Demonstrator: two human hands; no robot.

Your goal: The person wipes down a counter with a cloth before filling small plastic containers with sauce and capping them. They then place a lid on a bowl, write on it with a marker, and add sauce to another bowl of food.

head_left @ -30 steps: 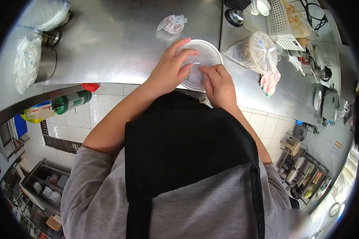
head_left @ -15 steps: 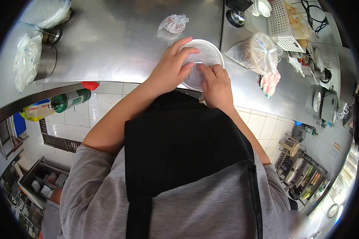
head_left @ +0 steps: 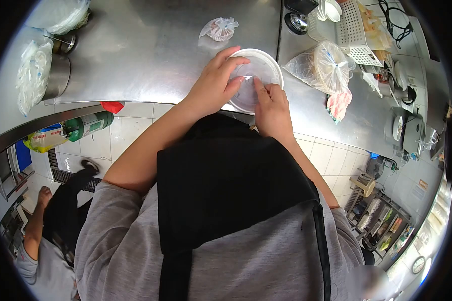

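A round white plastic tub with a clear, filmy top stands at the counter's front edge. My left hand rests over its left side, fingers apart and lightly bent, thumb reaching inward across the top. From the right, my right hand lies on the near right rim with the index finger stretched onto the clear top and the other fingers curled under. A small bright white patch shows on the top between my left thumb and right index fingertip. Behind the tub sits a small knotted plastic bag with reddish contents.
The steel counter carries a large knotted clear bag, a pinkish cloth and a white perforated basket on the right. Plastic bags hang at left. Behind me on the left, another person is on the tiled floor.
My right index finger has straightened and moved slightly onto the top, where thumb and finger were close together before. The left hand stays nearly still. Another person has come into view at lower left.
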